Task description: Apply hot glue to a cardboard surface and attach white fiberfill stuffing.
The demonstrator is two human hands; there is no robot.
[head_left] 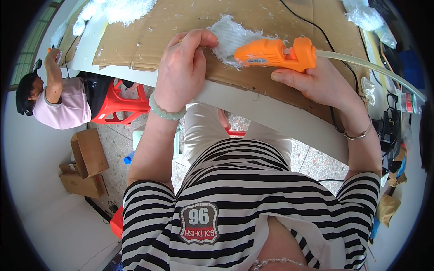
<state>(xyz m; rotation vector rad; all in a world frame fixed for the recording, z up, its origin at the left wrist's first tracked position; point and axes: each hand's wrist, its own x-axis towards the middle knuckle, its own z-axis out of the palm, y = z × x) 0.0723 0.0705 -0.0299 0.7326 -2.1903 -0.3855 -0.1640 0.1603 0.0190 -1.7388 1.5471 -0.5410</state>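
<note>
Your right hand (316,81) is wrapped around the orange glue gun (266,53), its thumb stretched along the underside and its other fingers mostly hidden behind the body. The gun lies nearly level, its nozzle pointing left over the lower part of the shaggy white fabric piece (224,34); you cannot tell from this view whether the tip touches it. A long translucent glue stick (366,62) juts from the gun's rear and curves off to the right. Your left hand (181,67) is at the fabric's left edge with its fingers curled and the index fingertip against the fringe; whether they pinch it cannot be told. The fabric lies on a brown cardboard sheet (253,92), which covers much of the white table (266,113). Nearest to being in the way is 1 black cable (337,49), which loops past your right hand and runs down behind that wrist. White fluff (122,10) is heaped at the upper left, and clear plastic bags (365,17) sit at the upper right. To your left, 1 other person (63,104) in a pale pink top is beside a red stool (122,104); cardboard boxes (88,153) stand on the floor. The gun's side label is too small to read; your striped shirt (253,189) bears 1 shield-shaped badge (199,222) with upside-down numerals and lettering.
</note>
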